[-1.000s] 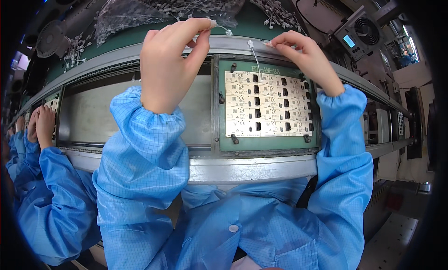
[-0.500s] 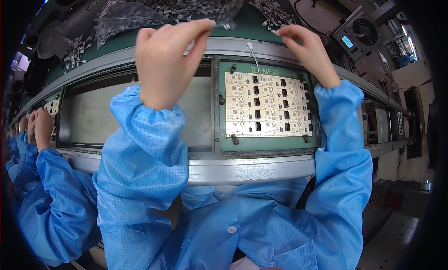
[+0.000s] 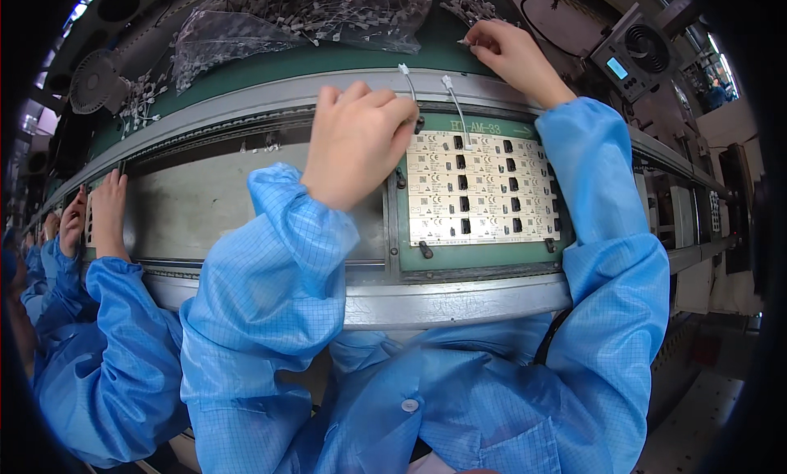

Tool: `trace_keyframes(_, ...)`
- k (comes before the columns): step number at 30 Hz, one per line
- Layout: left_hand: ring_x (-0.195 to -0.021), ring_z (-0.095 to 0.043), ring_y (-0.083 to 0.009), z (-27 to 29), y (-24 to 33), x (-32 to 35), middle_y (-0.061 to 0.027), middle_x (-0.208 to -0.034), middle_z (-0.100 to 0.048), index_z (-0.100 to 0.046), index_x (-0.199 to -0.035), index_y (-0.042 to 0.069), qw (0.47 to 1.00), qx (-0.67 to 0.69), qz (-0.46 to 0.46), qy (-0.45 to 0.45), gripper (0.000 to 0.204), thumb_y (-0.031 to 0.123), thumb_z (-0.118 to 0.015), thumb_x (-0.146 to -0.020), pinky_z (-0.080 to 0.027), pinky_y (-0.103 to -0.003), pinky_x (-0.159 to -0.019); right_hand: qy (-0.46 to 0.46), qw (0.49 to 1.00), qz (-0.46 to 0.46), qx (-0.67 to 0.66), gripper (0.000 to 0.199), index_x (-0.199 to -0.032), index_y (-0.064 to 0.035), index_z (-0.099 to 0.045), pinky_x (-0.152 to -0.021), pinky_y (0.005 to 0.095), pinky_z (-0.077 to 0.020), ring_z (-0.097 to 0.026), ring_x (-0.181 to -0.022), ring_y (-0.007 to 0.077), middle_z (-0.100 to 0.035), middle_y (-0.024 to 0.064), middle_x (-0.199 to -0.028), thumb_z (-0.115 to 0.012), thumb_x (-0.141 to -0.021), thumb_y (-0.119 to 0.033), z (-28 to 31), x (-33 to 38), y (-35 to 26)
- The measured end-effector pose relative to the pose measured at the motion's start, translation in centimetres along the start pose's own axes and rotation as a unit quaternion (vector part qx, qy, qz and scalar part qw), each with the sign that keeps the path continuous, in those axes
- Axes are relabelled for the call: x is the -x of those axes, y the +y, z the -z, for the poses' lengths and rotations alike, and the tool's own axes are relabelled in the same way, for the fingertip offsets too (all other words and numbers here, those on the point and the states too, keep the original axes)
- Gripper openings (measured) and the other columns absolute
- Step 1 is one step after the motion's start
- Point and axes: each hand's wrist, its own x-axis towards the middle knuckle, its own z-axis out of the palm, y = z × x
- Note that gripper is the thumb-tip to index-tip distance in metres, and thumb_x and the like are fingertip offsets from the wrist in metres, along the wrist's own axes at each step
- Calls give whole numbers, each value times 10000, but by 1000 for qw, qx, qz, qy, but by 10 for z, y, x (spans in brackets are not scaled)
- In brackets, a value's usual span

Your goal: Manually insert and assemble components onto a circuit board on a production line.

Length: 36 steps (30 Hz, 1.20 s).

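My left hand (image 3: 354, 146) is closed in a pinch at the top left corner of the circuit board panel (image 3: 484, 187). A short white cable (image 3: 409, 82) with a white plug rises from its fingertips; the cable's lower end is hidden by them. Beside it, a second white cable (image 3: 456, 105) stands up from the panel's top row, its plug resting over the metal rail. The panel carries rows of black components and sits in a green fixture (image 3: 467, 257). Up by a cable pile, my right hand (image 3: 516, 57) pinches a small white connector (image 3: 465, 42).
A clear plastic bag (image 3: 238, 39) of white cables lies on the green bench behind the rail (image 3: 459, 298). More loose cables (image 3: 471, 5) are beyond my right hand. At the right stands a device with a fan (image 3: 635, 52). At the left are a small fan (image 3: 94, 87) and a co-worker's hands (image 3: 111, 216).
My left hand has come down and right to the panel's corner with a cable. My right hand has moved up and slightly left toward the loose cables. The view has shifted a little.
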Motion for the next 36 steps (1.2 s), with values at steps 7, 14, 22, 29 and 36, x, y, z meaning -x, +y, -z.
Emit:
trace_keyframes(7, -834, -629, -198, 9, 2, -15, -14, -853, -683, -691, -985, 109, 962, 230, 146, 31, 213, 231, -759, -824, -417, -358, -776, -108, 867, 7, -486, 217, -1128, -19, -667, -847, 226, -433, -549, -927, 75, -669, 19, -1063, -573, -956, -112, 35, 58, -64)
trace_keyframes(14, -776, -624, -180, 20, 29, -15, -12, -796, -669, -675, -929, 73, 950, 289, 60, 99, 181, 187, -768, -824, -408, -321, -746, -149, 760, -46, -631, 370, -1240, 28, -634, -887, 264, -455, -578, -967, 106, -649, 43, -1062, -590, -886, -71, 33, 90, -85)
trace_keyframes(22, -763, -612, -197, 20, 30, -5, -2, -776, -665, -680, -838, 75, 967, 217, 21, 134, 108, 149, -758, -842, -404, -331, -762, -185, 708, -55, -679, 518, -1366, 48, -544, -891, 277, -468, -583, -986, 127, -628, 84, -1129, -577, -862, -66, 24, 107, -88)
trace_keyframes(29, -834, -613, -130, 9, 26, -3, -22, -931, -691, -636, -1098, 53, 948, 281, 63, 132, 359, 139, -820, -803, -459, -310, -789, -128, 776, -11, -618, 691, -1482, 30, -422, -921, 274, -444, -543, -970, 132, -591, 75, -1116, -605, -838, -140, 32, 104, -77)
trace_keyframes(36, -722, -603, -151, 9, 33, 6, 17, -833, -654, -663, -954, 114, 952, 221, 31, 208, 206, 177, -783, -798, -378, -316, -709, -179, 805, 35, -564, 829, -1599, -58, -225, -938, 292, -435, -497, -1030, 140, -501, 85, -1329, -578, -851, -10, 9, 119, -99)
